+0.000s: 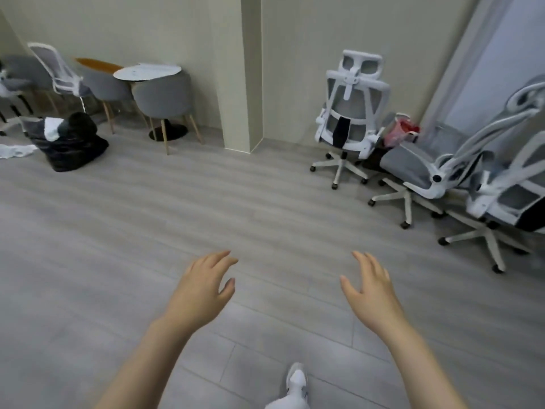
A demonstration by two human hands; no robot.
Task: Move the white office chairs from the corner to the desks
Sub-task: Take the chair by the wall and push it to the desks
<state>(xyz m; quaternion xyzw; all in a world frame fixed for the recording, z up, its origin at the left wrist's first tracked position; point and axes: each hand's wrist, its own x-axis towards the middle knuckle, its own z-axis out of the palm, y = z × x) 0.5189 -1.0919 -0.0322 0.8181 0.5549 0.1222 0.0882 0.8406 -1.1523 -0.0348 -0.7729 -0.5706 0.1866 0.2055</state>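
Three white office chairs with grey mesh stand in the right corner. One upright chair (351, 113) shows its back by the wall. A second chair (424, 169) is reclined beside it, and a third chair (507, 199) sits at the right edge, partly cut off. My left hand (203, 287) and my right hand (371, 290) are held out low over the grey floor, both empty with fingers spread, well short of the chairs. No desk is in view.
A wall pillar (241, 84) juts out at centre. At the far left are a round white table (147, 72), grey tub chairs (162, 98), another white mesh chair (56, 69) and a black bag (70, 143) on the floor. A red bag (401, 129) lies behind the chairs. My shoe (296, 379) shows below.
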